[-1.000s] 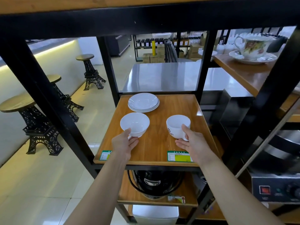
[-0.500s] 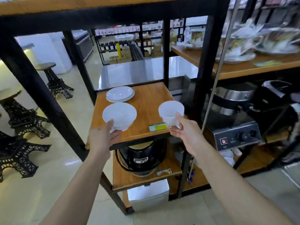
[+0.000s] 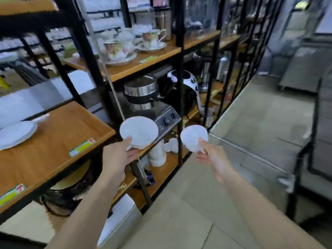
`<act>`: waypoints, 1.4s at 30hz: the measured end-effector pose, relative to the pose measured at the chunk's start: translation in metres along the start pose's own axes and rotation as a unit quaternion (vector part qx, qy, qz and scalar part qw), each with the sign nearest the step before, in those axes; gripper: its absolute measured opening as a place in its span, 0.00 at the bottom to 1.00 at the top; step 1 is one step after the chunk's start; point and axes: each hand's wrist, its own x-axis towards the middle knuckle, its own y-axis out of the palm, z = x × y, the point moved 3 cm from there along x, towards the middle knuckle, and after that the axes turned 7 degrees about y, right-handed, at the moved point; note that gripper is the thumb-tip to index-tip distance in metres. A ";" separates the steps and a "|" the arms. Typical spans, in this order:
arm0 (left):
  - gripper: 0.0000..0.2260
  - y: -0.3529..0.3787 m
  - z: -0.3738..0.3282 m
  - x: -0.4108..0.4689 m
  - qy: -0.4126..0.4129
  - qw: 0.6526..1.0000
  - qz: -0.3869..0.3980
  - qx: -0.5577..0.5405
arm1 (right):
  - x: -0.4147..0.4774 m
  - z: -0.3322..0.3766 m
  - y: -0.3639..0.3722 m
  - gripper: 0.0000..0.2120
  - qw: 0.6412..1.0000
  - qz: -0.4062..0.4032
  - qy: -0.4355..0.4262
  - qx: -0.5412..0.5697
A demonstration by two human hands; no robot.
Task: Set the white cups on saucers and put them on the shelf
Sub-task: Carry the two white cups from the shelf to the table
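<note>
white cups are both in the air, one in each hand, clear of the shelving. the left hand (image 3: pixel 117 157) grips the wider cup (image 3: pixel 138 131): thumb up against its near wall, the other fingers curled under its foot. the mouth of this cup tips toward the camera, so the bare inside shows. it hangs just past the right front corner of the wooden shelf (image 3: pixel 59 141), in front of a steel appliance with knobs (image 3: pixel 166 119) on the next rack. the right hand (image 3: pixel 209 155) pinches the smaller cup (image 3: pixel 194 138) low on its near side, thumb on top and fingers folded beneath; that cup also leans with its opening toward the viewer, and sits over the floor (image 3: pixel 188 203) by a black upright of the rack. the two cups are near each other but apart. back on the wooden shelf, at its far left, lies a stack of white saucers (image 3: pixel 16 133), well apart from both hands; green and yellow price labels (image 3: pixel 82 147) stick to the shelf's front edge. higher up on the rack, flowered teacups on saucers (image 3: pixel 152 39) stand in a row. the whole view is smeared with motion blur, so small details are hard to read
</note>
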 end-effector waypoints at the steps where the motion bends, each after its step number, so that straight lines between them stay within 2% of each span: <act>1: 0.22 0.025 0.003 -0.004 -0.004 1.000 0.026 0.001 | 0.000 0.002 -0.026 0.15 1.000 -0.022 -0.002 0.013; 10: 0.19 0.282 0.043 -0.076 -0.023 0.971 0.237 0.021 | -0.010 0.021 -0.268 0.12 0.971 -0.208 -0.020 0.116; 15: 0.20 0.418 0.074 -0.131 -0.046 0.947 0.317 0.008 | -0.010 0.022 -0.399 0.14 0.945 -0.304 -0.032 0.112; 18: 0.14 0.482 0.095 -0.164 -0.075 0.934 0.350 0.001 | -0.010 0.019 -0.465 0.16 0.927 -0.353 -0.013 0.130; 21: 0.07 0.534 0.113 -0.191 -0.104 0.920 0.377 0.012 | -0.010 0.013 -0.517 0.11 0.916 -0.366 -0.002 0.167; 28: 0.09 0.647 0.162 -0.215 -0.137 0.900 0.408 0.063 | 0.016 0.004 -0.611 0.13 0.893 -0.378 0.033 0.242; 32: 0.16 0.705 0.190 -0.221 -0.160 0.893 0.409 0.100 | 0.043 0.006 -0.658 0.13 0.869 -0.403 0.070 0.277; 42: 0.20 0.802 0.211 -0.223 -0.204 0.888 0.384 0.148 | 0.097 0.025 -0.743 0.11 0.858 -0.404 0.089 0.304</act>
